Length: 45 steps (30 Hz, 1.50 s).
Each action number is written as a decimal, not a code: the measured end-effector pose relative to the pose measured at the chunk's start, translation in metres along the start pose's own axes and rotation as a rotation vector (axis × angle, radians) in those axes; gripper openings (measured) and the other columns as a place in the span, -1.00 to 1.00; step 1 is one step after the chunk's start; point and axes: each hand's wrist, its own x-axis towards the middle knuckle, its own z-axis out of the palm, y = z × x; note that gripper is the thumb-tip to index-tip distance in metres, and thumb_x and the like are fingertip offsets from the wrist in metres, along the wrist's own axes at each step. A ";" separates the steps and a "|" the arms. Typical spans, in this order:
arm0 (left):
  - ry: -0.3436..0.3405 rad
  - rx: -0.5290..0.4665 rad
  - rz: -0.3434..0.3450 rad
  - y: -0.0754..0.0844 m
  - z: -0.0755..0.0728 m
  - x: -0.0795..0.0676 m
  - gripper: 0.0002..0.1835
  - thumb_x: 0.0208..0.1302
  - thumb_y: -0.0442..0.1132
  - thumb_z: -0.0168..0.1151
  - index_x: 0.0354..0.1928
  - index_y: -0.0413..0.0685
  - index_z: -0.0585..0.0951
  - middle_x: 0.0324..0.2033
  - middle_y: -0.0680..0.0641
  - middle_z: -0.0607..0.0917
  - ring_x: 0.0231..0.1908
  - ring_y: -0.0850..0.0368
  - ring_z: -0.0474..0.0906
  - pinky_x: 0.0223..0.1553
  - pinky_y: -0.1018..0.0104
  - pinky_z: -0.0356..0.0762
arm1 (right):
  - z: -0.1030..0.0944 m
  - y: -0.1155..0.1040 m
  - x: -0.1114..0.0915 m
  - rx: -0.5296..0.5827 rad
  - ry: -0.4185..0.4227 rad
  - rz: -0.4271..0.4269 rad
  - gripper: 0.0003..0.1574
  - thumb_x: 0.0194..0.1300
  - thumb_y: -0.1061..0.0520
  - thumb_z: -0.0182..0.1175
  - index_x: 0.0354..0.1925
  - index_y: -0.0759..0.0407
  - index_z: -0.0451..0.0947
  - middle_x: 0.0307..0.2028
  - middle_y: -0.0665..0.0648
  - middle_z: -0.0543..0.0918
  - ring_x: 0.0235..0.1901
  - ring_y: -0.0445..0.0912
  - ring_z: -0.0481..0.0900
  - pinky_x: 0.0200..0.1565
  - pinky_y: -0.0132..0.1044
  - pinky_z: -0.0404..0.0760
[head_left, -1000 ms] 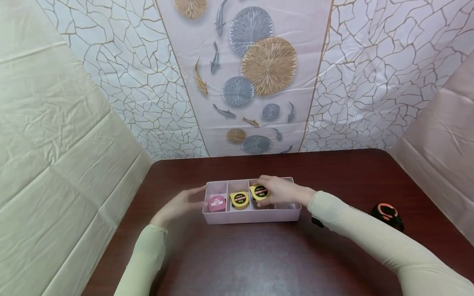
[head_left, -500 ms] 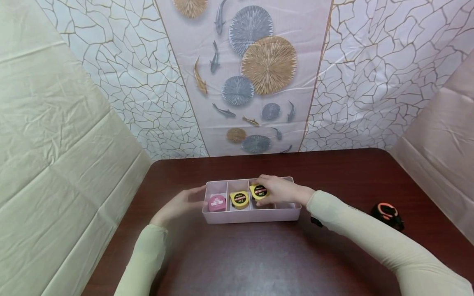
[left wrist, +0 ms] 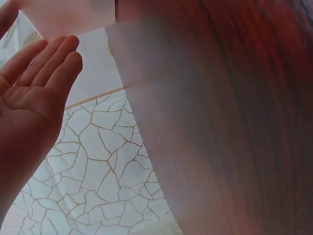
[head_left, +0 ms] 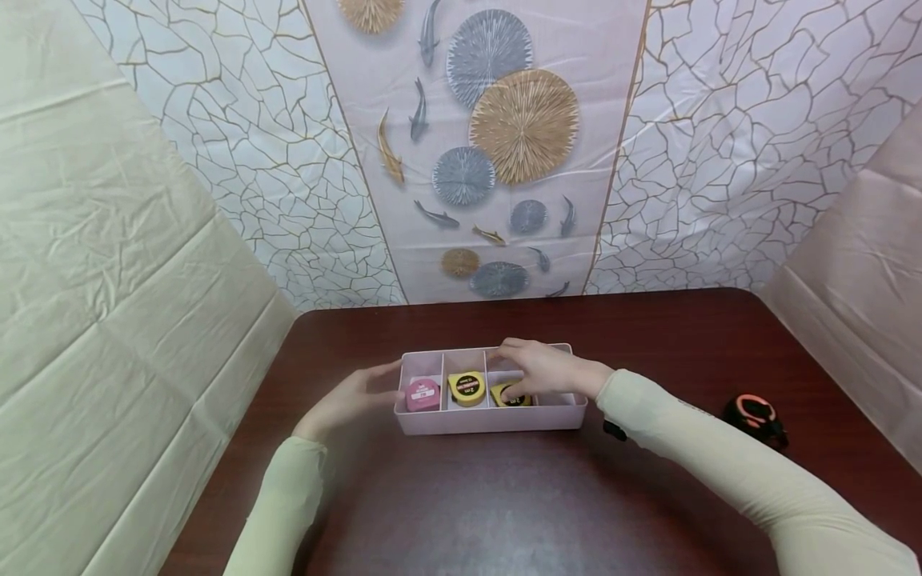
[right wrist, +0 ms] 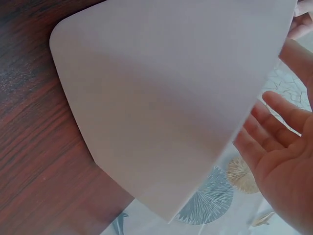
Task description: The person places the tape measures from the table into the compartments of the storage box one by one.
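Note:
A pale pink divided box (head_left: 490,422) sits on the table. A pink tape measure (head_left: 422,394) lies in its leftmost compartment and a yellow tape measure (head_left: 467,388) in the second one. Another yellow tape measure (head_left: 512,397) lies low in the third compartment, partly hidden by my right thumb. My right hand (head_left: 543,370) reaches over that compartment, fingers spread toward the back rim. In the right wrist view its fingers (right wrist: 274,128) go behind the box wall. My left hand (head_left: 350,400) rests at the box's left end; the left wrist view shows its fingers (left wrist: 56,62) extended against the box.
A black and orange tape measure (head_left: 754,418) lies on the dark red wooden table (head_left: 475,504) to the right, beyond my right sleeve (head_left: 735,472). Patterned cloth (head_left: 504,200) hangs behind the table, with pale cloth walls at both sides.
The second yellow tape measure has left my right fingers and dropped toward the front of the third compartment. Both hands and the box stay nearly in place.

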 end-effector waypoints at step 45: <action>-0.028 -0.054 0.019 0.001 0.000 -0.001 -0.29 0.23 0.10 0.41 0.43 0.39 0.43 0.32 0.22 0.50 0.36 0.13 0.37 0.34 -0.26 0.24 | -0.023 0.017 -0.026 -0.127 0.192 -0.026 -0.40 0.23 0.07 0.42 0.19 0.28 0.58 0.03 0.20 0.62 -0.01 0.05 0.64 0.04 -0.03 0.61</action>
